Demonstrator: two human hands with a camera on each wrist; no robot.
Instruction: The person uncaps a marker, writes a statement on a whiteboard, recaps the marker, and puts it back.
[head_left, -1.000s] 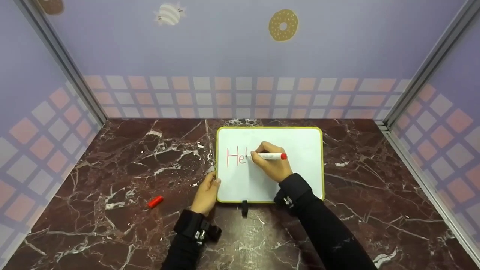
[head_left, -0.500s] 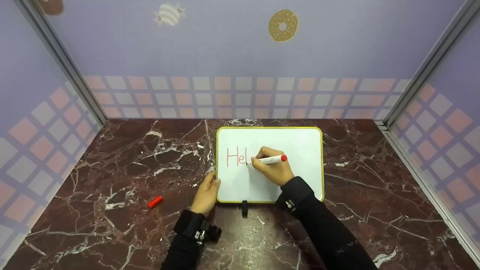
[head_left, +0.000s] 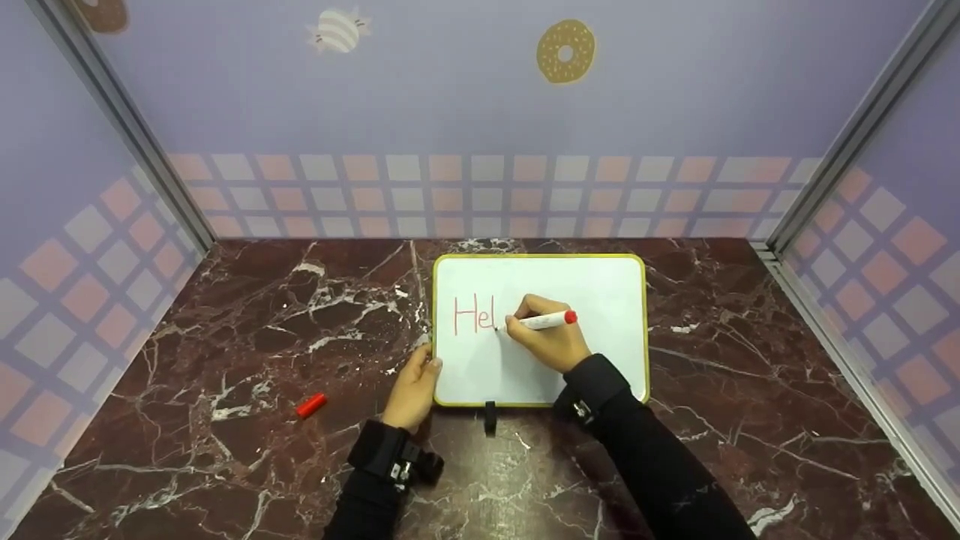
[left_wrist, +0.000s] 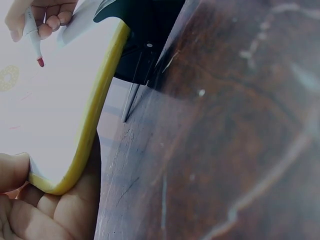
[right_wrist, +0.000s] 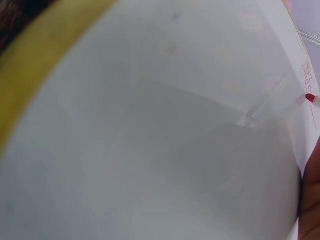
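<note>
A small whiteboard [head_left: 469, 375] with a yellow frame stands propped on the table, red letters "Hel" [head_left: 474, 313] on its left half. My left hand [head_left: 411, 390] grips its lower left edge; the left wrist view has the thumb [left_wrist: 14, 171] on the white face and the fingers behind the yellow frame [left_wrist: 95, 107]. Between thumb and fingers my right hand [head_left: 553, 341] pinches a white marker [head_left: 546, 321] with a red end. The marker's red tip [right_wrist: 311, 98] is at the board's surface, by the foot of the "l". The right hand covers part of the board's middle.
A red marker cap [head_left: 311, 405] lies on the dark marbled table [head_left: 225, 465], left of the left hand. Below the board's bottom edge a black stand foot [head_left: 490, 418] sticks out. Patterned panels [head_left: 480, 112] enclose the table at the back and both sides.
The right hand has moved the marker slightly down, and the red "l" after "He" has grown longer. The left hand and the board have stayed put.
</note>
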